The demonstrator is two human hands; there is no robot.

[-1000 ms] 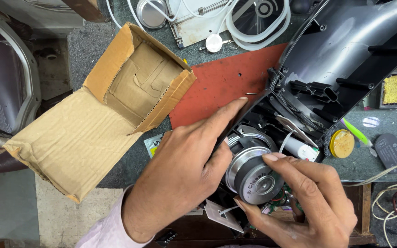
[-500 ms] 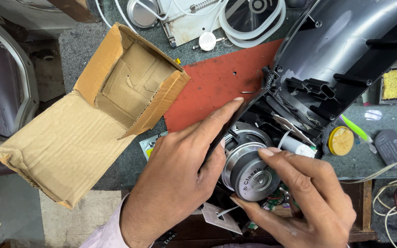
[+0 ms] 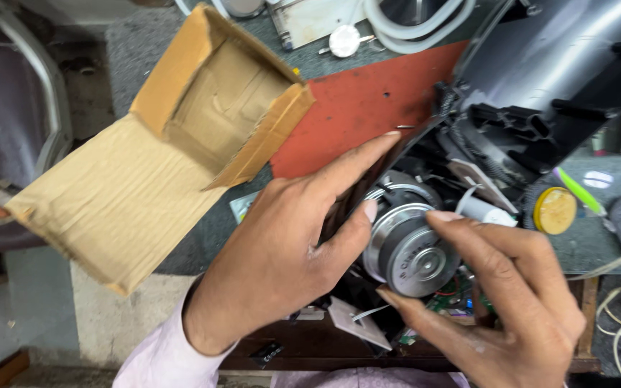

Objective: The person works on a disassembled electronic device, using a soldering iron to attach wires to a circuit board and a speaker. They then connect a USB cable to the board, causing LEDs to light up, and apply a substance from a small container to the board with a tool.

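The motor [image 3: 411,248] sits in the open black housing [image 3: 555,93] on the table [image 3: 145,43]. It looks heavy, rigid and smooth-sided, so the rim is the best grip. The left hand [image 3: 289,266] presses its thumb on the rim; the right hand [image 3: 497,302] pinches it from the front.

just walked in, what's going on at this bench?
A person has both hands on a round silver motor sitting in the opened end of a dark grey appliance housing. The left hand steadies it from the side, with the thumb on the rim and the index finger stretched along the housing edge. The right hand grips the motor's face between finger and thumb. An open cardboard box lies to the left on the bench, beside a red mat. A yellow round cap sits to the right.
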